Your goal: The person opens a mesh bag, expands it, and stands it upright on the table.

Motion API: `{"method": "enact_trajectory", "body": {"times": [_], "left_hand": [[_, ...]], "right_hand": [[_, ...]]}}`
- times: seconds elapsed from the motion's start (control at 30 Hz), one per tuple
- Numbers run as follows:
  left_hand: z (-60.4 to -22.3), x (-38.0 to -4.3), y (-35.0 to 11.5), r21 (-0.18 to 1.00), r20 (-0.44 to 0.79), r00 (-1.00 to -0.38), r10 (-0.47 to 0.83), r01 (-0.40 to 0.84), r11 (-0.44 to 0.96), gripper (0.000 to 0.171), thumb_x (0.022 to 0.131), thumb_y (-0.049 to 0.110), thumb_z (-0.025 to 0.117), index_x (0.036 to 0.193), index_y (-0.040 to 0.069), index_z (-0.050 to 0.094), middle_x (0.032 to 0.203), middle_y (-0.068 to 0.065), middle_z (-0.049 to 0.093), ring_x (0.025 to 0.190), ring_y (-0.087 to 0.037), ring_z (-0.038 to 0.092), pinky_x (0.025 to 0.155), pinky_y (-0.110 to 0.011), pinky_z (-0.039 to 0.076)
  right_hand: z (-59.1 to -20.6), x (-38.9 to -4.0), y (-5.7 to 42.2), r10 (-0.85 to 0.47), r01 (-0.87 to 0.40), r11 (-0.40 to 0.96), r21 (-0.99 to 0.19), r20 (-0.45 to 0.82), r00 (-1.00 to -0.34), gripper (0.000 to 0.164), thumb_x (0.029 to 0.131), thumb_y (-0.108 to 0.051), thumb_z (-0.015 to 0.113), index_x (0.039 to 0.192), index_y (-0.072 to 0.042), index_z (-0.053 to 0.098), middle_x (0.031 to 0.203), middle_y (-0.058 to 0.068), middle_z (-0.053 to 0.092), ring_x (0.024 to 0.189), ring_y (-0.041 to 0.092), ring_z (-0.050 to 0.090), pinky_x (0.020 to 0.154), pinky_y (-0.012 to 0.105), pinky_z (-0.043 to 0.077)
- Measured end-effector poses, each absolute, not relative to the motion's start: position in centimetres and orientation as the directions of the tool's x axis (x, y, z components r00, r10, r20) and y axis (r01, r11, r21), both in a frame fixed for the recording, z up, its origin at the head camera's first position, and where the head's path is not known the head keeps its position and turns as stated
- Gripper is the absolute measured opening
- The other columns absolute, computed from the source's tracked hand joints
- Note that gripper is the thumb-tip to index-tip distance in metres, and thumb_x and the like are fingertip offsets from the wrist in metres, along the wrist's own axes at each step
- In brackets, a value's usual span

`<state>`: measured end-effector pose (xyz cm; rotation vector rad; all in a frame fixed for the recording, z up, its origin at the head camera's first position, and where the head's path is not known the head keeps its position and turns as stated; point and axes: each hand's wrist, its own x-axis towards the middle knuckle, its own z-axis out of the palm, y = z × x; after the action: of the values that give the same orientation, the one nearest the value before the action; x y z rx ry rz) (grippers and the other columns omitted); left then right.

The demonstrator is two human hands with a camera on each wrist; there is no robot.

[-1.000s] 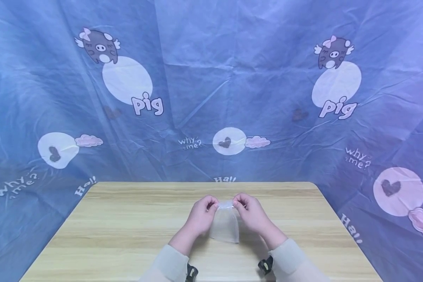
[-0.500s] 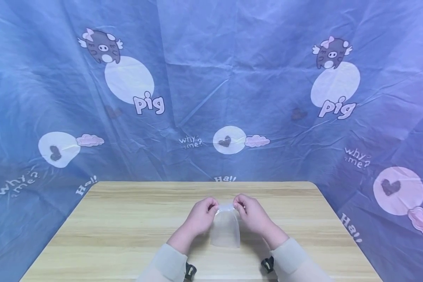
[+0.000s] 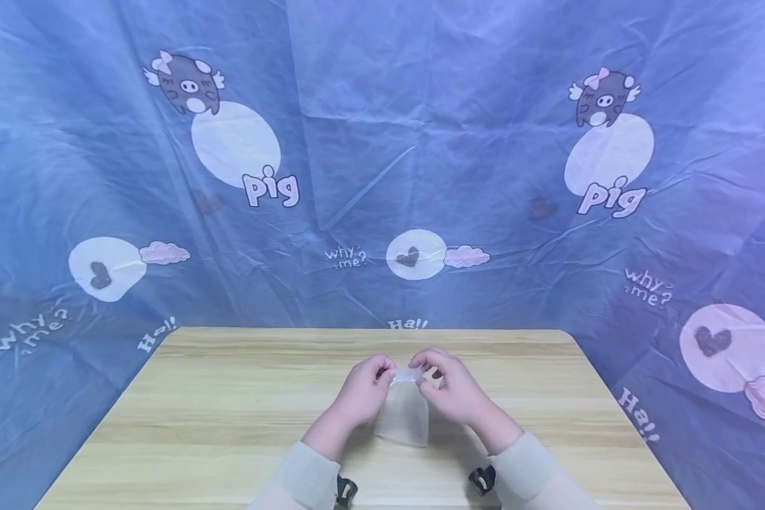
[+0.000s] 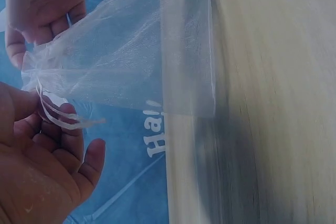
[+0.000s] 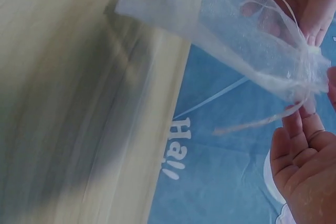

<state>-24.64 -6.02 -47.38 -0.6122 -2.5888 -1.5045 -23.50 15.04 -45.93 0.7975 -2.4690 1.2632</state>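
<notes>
A sheer white drawstring pouch (image 3: 403,418) hangs between my two hands over the table, gathered neck up and wide bottom down. My left hand (image 3: 365,389) pinches the left end of its neck between thumb and fingers. A loose white cord (image 4: 68,124) dangles by the left fingers. My right hand (image 3: 452,386) holds the right end of the neck, its index finger stretched over the top edge and its thumb lower at the side. In the right wrist view, right fingers (image 5: 300,127) meet the neck's corner, where a second cord end (image 5: 247,125) trails.
The light wood table (image 3: 217,411) lies beneath both hands, its far edge just beyond them. Blue printed cloth (image 3: 357,142) hangs behind and at both sides. Black wrist mounts (image 3: 482,480) sit beneath the grey sleeves (image 3: 525,464).
The right index finger has lifted and spread from the thumb, which has slid lower along the neck. The pouch's bottom has swung slightly left. The left hand keeps its pinch.
</notes>
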Motion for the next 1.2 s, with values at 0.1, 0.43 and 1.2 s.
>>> {"method": "enact_trajectory", "body": {"times": [0.1,0.43,1.2], "left_hand": [[-47.3,-24.6,-5.9,0.819,0.27,-0.914,0.303,0.384,0.427,0.008,0.105,0.009,0.063,0.098,0.008,0.067,0.089,0.002,0.065,0.085,-0.014,0.06,0.079,-0.034,0.052],[-47.7,-24.5,-5.9,0.847,0.267,-0.92,0.286,0.366,0.386,0.009,0.104,0.006,0.063,0.096,0.007,0.066,0.088,0.001,0.063,0.085,-0.014,0.058,0.079,-0.033,0.052],[-47.8,-24.6,-6.1,0.855,0.265,-0.927,0.266,0.353,0.379,0.01,0.106,0.008,0.06,0.1,0.003,0.067,0.09,0.001,0.063,0.085,-0.014,0.058,0.08,-0.034,0.053]], "right_hand": [[-45.8,-23.4,14.9,-0.39,-0.608,0.475,-0.636,0.467,-0.794,0.027,0.083,0.005,0.068,0.104,-0.013,0.071,0.106,-0.006,0.069,0.096,0.014,0.062,0.079,0.047,0.055],[-46.5,-23.5,14.8,-0.231,-0.437,0.458,-0.774,0.371,-0.9,0.019,0.092,0.007,0.065,0.105,-0.007,0.068,0.1,0.001,0.069,0.091,0.018,0.062,0.079,0.032,0.053],[-47.0,-23.6,14.3,-0.164,-0.42,0.477,-0.772,0.391,-0.906,0.018,0.096,0.0,0.071,0.086,-0.014,0.068,0.093,-0.002,0.07,0.089,0.016,0.063,0.078,0.031,0.054]]}}
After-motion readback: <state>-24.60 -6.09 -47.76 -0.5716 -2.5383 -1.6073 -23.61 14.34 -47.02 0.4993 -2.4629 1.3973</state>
